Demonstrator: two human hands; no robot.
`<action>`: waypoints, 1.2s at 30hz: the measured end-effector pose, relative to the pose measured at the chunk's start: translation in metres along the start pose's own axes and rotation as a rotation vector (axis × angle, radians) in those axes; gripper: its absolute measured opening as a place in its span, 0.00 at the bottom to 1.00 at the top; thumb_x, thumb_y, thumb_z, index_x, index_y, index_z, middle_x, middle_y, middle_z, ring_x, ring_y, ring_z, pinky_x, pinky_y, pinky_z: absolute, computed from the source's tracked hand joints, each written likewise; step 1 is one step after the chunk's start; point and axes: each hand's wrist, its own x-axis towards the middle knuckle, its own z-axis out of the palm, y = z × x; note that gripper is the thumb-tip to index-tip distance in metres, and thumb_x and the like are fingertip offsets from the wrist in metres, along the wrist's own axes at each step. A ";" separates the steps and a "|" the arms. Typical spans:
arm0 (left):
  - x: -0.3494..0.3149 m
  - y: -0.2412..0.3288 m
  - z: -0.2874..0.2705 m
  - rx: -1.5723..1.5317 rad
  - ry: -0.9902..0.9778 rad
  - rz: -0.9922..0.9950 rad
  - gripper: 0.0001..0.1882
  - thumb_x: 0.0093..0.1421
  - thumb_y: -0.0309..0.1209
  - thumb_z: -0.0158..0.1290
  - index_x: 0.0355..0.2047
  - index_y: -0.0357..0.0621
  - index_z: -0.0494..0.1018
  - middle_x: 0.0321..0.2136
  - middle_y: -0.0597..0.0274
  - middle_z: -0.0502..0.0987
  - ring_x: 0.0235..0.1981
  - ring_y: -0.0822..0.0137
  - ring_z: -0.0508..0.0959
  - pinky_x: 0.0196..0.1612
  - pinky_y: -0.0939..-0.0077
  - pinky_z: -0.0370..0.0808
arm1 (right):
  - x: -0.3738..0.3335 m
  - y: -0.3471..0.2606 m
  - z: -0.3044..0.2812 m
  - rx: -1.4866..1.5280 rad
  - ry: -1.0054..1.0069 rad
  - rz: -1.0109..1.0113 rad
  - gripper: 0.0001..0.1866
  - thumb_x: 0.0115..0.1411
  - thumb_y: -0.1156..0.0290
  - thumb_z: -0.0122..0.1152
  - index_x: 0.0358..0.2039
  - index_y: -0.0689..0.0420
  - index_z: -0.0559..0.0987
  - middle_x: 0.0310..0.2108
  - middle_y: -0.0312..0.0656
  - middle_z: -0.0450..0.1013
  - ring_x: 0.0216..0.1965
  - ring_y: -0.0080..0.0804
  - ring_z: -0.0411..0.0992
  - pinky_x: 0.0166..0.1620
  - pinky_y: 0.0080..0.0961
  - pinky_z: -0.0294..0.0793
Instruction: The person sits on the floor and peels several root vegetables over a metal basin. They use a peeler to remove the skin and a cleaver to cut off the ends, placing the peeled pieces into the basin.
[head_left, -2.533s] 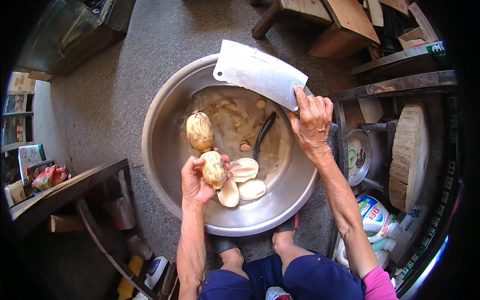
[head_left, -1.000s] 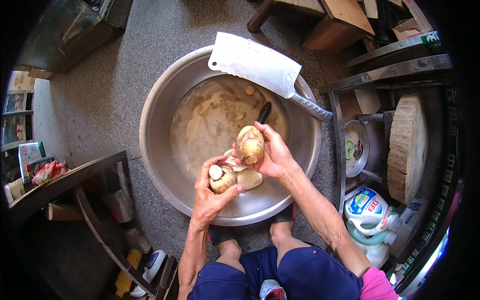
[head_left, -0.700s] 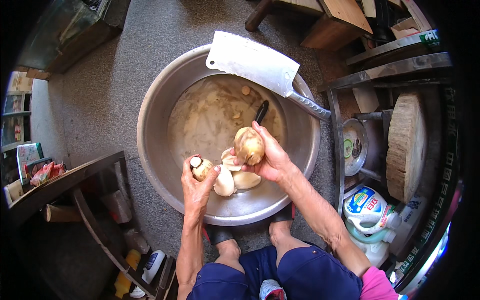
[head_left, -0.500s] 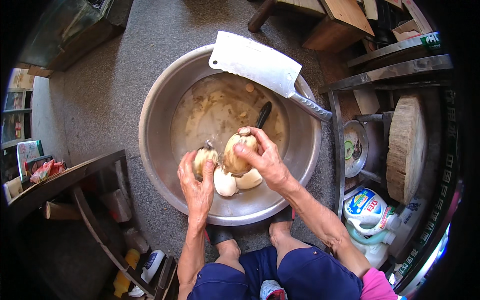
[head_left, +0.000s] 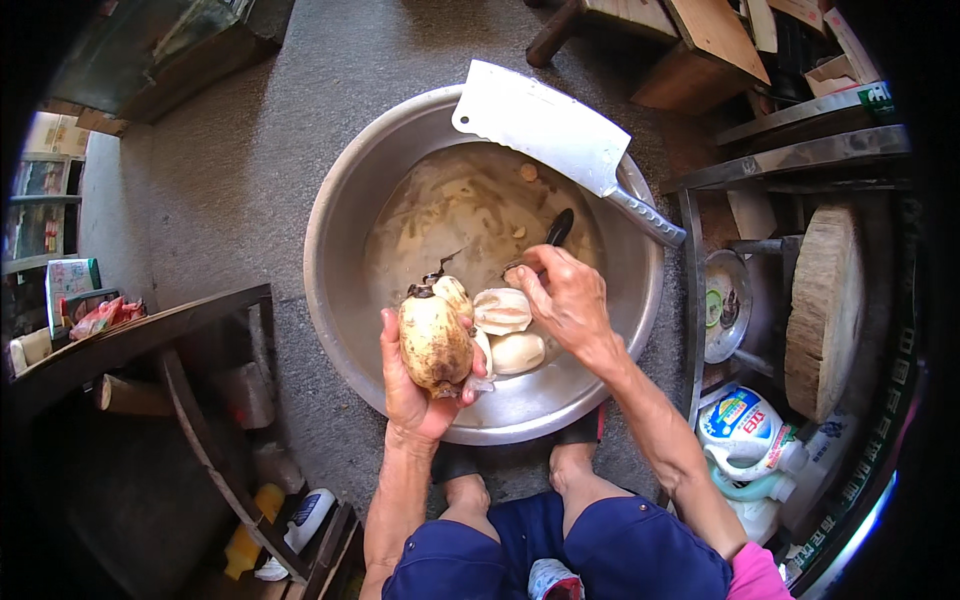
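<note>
A yellowish, brown-smudged lotus root segment (head_left: 435, 345) with dark stringy ends rests in my left hand (head_left: 408, 395), whose fingers curl round it from below. A smaller lotus root piece (head_left: 453, 293) sits tight behind it. My right hand (head_left: 572, 300) is closed, its thumb and fingertips pinched over the water; a small brownish bit shows at the tips, too unclear to name. Beside it lie pale, peeled lotus root pieces (head_left: 518, 353), one with a ridged surface (head_left: 502, 311). Beyond the right hand, a black handle (head_left: 560, 227) sticks up from the murky water.
The wide metal basin (head_left: 335, 300) stands on the grey floor before my feet. A cleaver (head_left: 545, 125) lies across its far right rim. At the right, a metal rack holds a round wooden chopping block (head_left: 825, 310) and detergent bottles (head_left: 740, 425). A wooden shelf (head_left: 150, 330) stands left.
My right hand has let go of the larger lotus root and moved right. That root is now in my left hand, palm turned up. The view has shifted slightly left.
</note>
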 end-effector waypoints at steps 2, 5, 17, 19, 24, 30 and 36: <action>0.002 -0.004 -0.006 -0.105 -0.093 -0.073 0.41 0.61 0.71 0.34 0.44 0.42 0.69 0.25 0.48 0.76 0.19 0.62 0.75 0.16 0.79 0.70 | 0.003 0.030 0.015 -0.332 0.028 -0.107 0.14 0.53 0.71 0.62 0.41 0.60 0.74 0.36 0.47 0.71 0.40 0.51 0.71 0.43 0.45 0.72; 0.004 -0.008 -0.015 -0.193 -0.092 -0.126 0.41 0.61 0.71 0.34 0.44 0.43 0.69 0.26 0.47 0.76 0.18 0.61 0.74 0.16 0.78 0.69 | 0.004 0.043 0.028 -0.406 -0.010 -0.149 0.15 0.53 0.72 0.62 0.42 0.60 0.74 0.41 0.49 0.69 0.45 0.49 0.69 0.47 0.44 0.70; 0.003 -0.021 -0.014 -0.081 0.116 0.058 0.36 0.59 0.55 0.54 0.55 0.37 0.67 0.49 0.51 0.75 0.47 0.54 0.76 0.47 0.60 0.76 | 0.007 0.061 0.035 -0.587 -0.062 -0.106 0.09 0.50 0.68 0.64 0.29 0.60 0.79 0.37 0.48 0.70 0.45 0.47 0.69 0.48 0.43 0.67; -0.001 -0.018 -0.010 -0.074 0.080 0.098 0.35 0.57 0.49 0.58 0.57 0.37 0.67 0.52 0.51 0.74 0.51 0.53 0.76 0.56 0.56 0.73 | 0.002 0.058 0.035 -0.566 0.012 -0.032 0.16 0.51 0.64 0.67 0.34 0.61 0.75 0.37 0.51 0.70 0.41 0.49 0.72 0.42 0.45 0.72; -0.004 -0.020 -0.024 -0.020 0.078 0.169 0.31 0.57 0.44 0.59 0.56 0.42 0.67 0.52 0.57 0.75 0.51 0.59 0.76 0.59 0.57 0.71 | 0.001 0.054 0.029 -0.550 -0.057 0.226 0.25 0.50 0.61 0.69 0.41 0.62 0.68 0.30 0.54 0.75 0.30 0.52 0.77 0.34 0.46 0.76; -0.002 -0.020 -0.017 -0.076 0.143 0.165 0.28 0.62 0.51 0.55 0.55 0.46 0.69 0.51 0.59 0.76 0.50 0.60 0.77 0.55 0.57 0.75 | -0.001 0.066 0.032 -0.430 -0.010 0.154 0.24 0.50 0.67 0.62 0.46 0.62 0.66 0.28 0.56 0.76 0.31 0.53 0.78 0.36 0.46 0.76; 0.003 -0.022 -0.030 -0.188 0.050 0.120 0.28 0.61 0.47 0.57 0.57 0.49 0.68 0.51 0.61 0.76 0.51 0.61 0.76 0.46 0.66 0.77 | -0.012 0.030 0.011 0.298 -0.018 0.175 0.33 0.52 0.71 0.54 0.60 0.64 0.63 0.25 0.45 0.74 0.19 0.37 0.71 0.29 0.34 0.73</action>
